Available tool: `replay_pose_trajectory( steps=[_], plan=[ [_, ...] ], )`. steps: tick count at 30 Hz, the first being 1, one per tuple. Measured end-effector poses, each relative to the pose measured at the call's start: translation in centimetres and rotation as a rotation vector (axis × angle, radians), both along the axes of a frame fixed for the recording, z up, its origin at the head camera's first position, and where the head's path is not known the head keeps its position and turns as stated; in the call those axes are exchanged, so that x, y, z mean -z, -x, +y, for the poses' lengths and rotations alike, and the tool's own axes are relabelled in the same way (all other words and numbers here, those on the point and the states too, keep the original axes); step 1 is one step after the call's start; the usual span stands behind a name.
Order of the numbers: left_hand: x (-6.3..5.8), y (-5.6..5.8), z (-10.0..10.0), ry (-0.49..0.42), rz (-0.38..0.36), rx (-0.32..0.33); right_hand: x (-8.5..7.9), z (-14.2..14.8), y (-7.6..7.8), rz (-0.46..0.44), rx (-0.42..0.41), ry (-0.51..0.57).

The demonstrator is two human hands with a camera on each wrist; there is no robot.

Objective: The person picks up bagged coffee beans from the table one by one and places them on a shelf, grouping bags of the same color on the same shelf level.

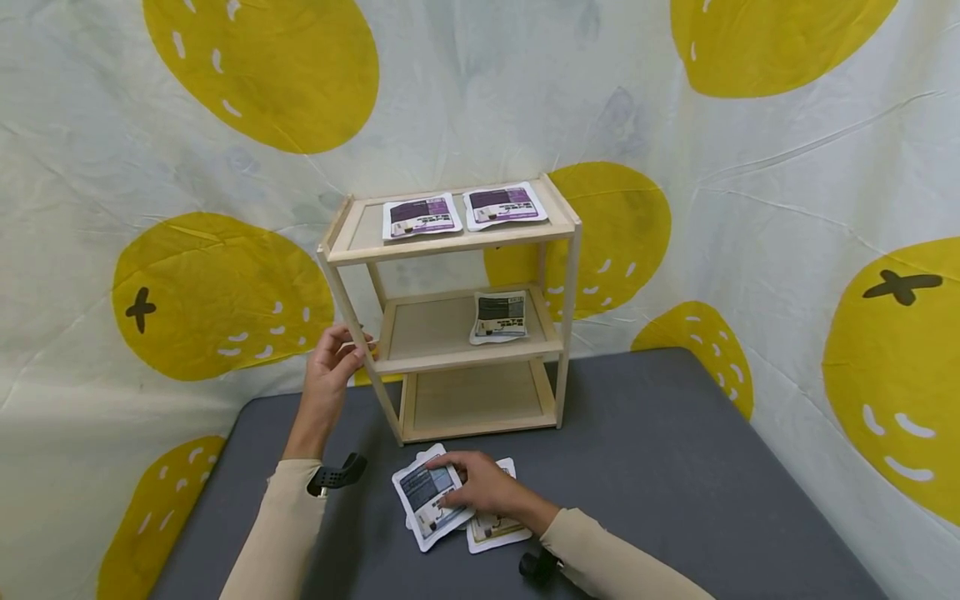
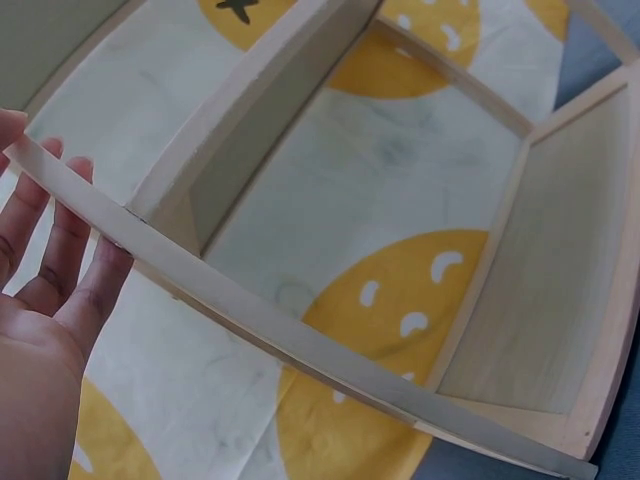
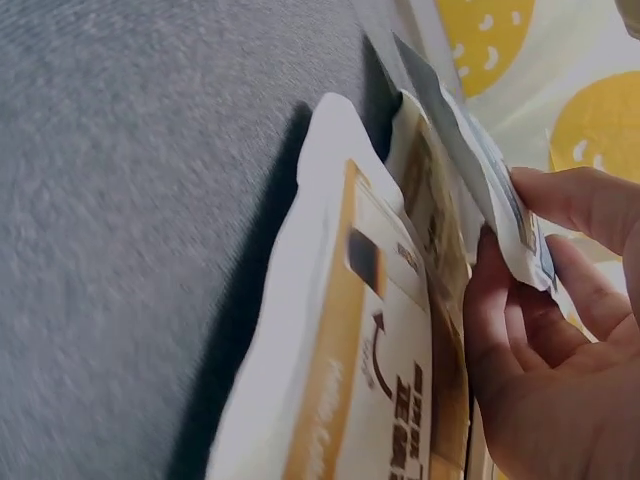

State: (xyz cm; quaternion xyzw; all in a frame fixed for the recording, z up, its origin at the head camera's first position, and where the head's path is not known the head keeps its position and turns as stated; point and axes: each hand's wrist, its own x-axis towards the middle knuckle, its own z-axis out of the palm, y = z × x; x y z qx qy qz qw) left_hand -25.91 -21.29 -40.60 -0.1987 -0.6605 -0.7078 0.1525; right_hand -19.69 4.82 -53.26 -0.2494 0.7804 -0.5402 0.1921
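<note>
My left hand (image 1: 330, 367) holds the left front post of a small three-tier wooden shelf (image 1: 465, 363); in the left wrist view, its fingers (image 2: 68, 235) reach around behind the post. Over the table in front of the shelf, my right hand (image 1: 491, 490) pinches a white packet with a blue label (image 1: 431, 500) between thumb and fingers. The right wrist view shows this blue packet (image 3: 497, 185) tilted up off the others. Beneath lie more flat packets, among them one with a yellow-brown label (image 1: 497, 533). How many lie there is partly hidden.
Two purple-labelled packets (image 1: 422, 217) lie side by side on the top tier. A dark-labelled packet (image 1: 500, 317) lies on the right of the middle tier. The shelf stands on a grey table (image 1: 660, 475), before a fabric backdrop (image 1: 757, 208) with yellow fruit prints.
</note>
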Motion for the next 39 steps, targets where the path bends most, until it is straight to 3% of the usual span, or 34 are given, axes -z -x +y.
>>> replay_pose_trajectory(
  steps=[8, 20, 27, 31, 35, 39],
  plan=[
    [-0.1, 0.0, 0.1, 0.010, -0.023, -0.038, -0.3, 0.6, 0.4, -0.098, -0.025, 0.111],
    [-0.1, 0.0, 0.1, 0.003, -0.025, -0.037, -0.7, 1.2, 0.2, -0.215, 0.002, 0.206],
    [0.0, 0.0, 0.0, 0.007, -0.010, -0.028, -1.2, 1.5, 0.3, -0.177, 0.039, 0.172],
    [0.0, 0.0, 0.0, -0.002, -0.007, -0.011, -1.5, 1.7, 0.4, -0.229, 0.060, 0.193],
    [0.0, -0.1, 0.0, -0.002, -0.006, -0.002, -1.9, 1.9, 0.4, -0.283, 0.024, 0.262],
    [0.0, 0.0, 0.0, -0.003, -0.005, -0.006, -2.6, 2.0, 0.4, -0.230, -0.004, 0.245]
  ],
)
